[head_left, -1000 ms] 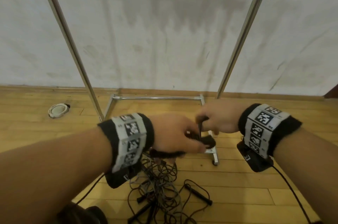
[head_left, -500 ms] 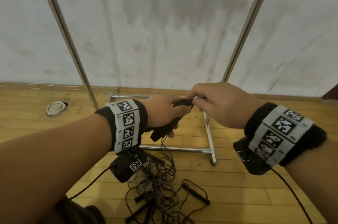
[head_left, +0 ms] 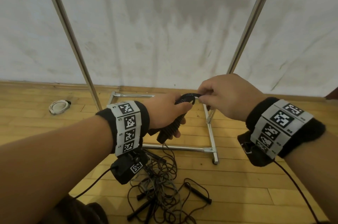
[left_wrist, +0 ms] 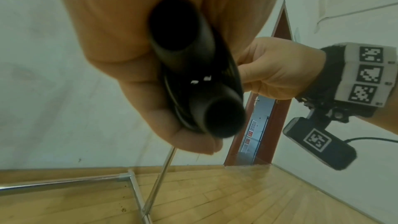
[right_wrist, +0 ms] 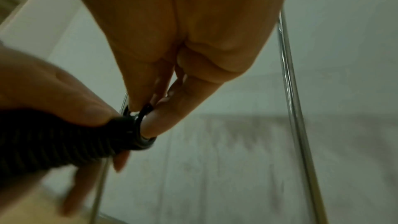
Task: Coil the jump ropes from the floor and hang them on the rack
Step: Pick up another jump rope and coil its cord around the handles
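Observation:
My left hand (head_left: 169, 112) grips a pair of black ribbed jump rope handles (head_left: 172, 128) held side by side, their butt ends (left_wrist: 219, 117) facing the left wrist camera. Its cord hangs from the handles down to the floor. My right hand (head_left: 202, 95) pinches a short black loop of rope (head_left: 188, 95) at the handles' upper end, seen close in the right wrist view between thumb and fingers (right_wrist: 150, 94). On the floor below lies a tangled pile of ropes (head_left: 161, 183) with a loose black handle (head_left: 198, 193). The rack's two chrome uprights (head_left: 73, 40) rise behind my hands.
The rack's base frame (head_left: 179, 147) lies on the wooden floor just beyond the pile, with a foot at its right corner (head_left: 215, 159). A white coiled item (head_left: 58, 107) sits at the left near the wall. An open doorway (left_wrist: 258, 125) shows at the right.
Both hands have risen away from the pile with the handles. My right hand has shifted from the handles' middle to the rope loop at their top.

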### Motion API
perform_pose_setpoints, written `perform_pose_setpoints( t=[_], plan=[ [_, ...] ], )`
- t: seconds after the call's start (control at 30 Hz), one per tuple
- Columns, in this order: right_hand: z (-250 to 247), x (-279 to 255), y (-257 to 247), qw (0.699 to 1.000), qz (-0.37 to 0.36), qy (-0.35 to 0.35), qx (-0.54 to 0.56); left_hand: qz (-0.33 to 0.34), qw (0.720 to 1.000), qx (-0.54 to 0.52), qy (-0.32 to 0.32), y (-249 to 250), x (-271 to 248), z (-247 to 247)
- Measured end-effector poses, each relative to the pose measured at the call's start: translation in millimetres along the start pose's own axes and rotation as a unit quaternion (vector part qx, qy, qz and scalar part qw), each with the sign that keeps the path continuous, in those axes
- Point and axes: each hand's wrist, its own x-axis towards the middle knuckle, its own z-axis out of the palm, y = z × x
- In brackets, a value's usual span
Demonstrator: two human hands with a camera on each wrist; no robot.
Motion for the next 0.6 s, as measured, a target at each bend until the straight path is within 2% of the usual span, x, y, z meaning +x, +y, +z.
perform_pose_setpoints(
  t=[0.07, 0.17, 0.37, 0.4, 0.43, 0.53, 0.6],
  plan=[
    [1.4, -0.8, -5.3, 0.992, 0.02, 0.011, 0.121, 0.0, 0.999, -0.038, -0.011, -0.1, -1.5, -0.2],
    [5.2, -1.6, -11.5, 0.959, 0.056, 0.028, 0.278, 0.011, 0.996, -0.082, -0.025, 1.0, -3.0, -0.3],
    [5.0, -5.6, -11.9, 0.897, 0.064, 0.028, 0.436, 0.021, 0.989, -0.137, -0.044, 0.8, -8.2, -4.1],
    [4.3, -5.4, -10.6, 0.9, 0.063, 0.023, 0.431, 0.022, 0.988, -0.144, -0.043, 0.4, -9.0, -4.4],
    [3.8, -5.0, -9.1, 0.916, 0.06, 0.019, 0.396, 0.02, 0.987, -0.152, -0.039, -0.1, -9.6, -4.6],
    [4.3, -3.7, -6.2, 0.982, 0.041, -0.002, 0.186, 0.011, 0.985, -0.168, -0.033, -2.4, -10.0, -5.8],
    [5.7, -3.0, -8.7, 0.993, 0.033, -0.016, 0.116, -0.001, 0.985, -0.168, -0.035, -4.4, -9.8, -6.0]
  ],
)
